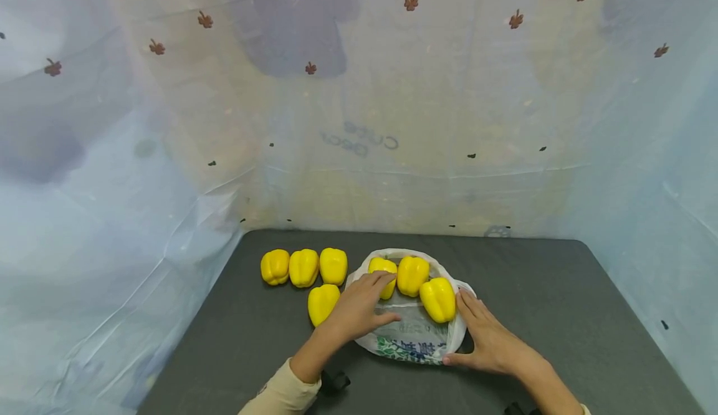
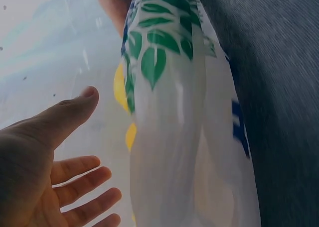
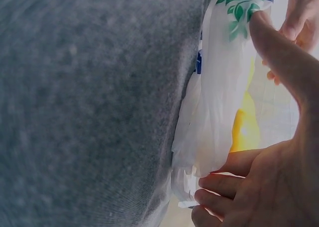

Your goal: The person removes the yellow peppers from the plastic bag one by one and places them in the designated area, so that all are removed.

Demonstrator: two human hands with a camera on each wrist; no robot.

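A white plastic bag [image 1: 412,348] with green leaf and blue printing lies spread on the table, its rim rolled round. Three yellow bell peppers [image 1: 412,276] sit inside it, toward the far and right sides. My left hand [image 1: 359,310] is over the bag's left side, fingers extended and thumb apart, overlapping the leftmost pepper [image 1: 380,267] in the head view; the left wrist view shows nothing in its grasp. On the right side, my right hand [image 1: 490,338] spreads along the rim with fairly straight fingers [image 3: 219,184] touching the plastic.
Left of the bag, three yellow bell peppers [image 1: 304,268] stand in a row, and another pepper [image 1: 323,303] lies nearer, partly behind my left forearm. The dark grey table [image 1: 561,303] backs onto a hanging printed plastic sheet [image 1: 426,197].
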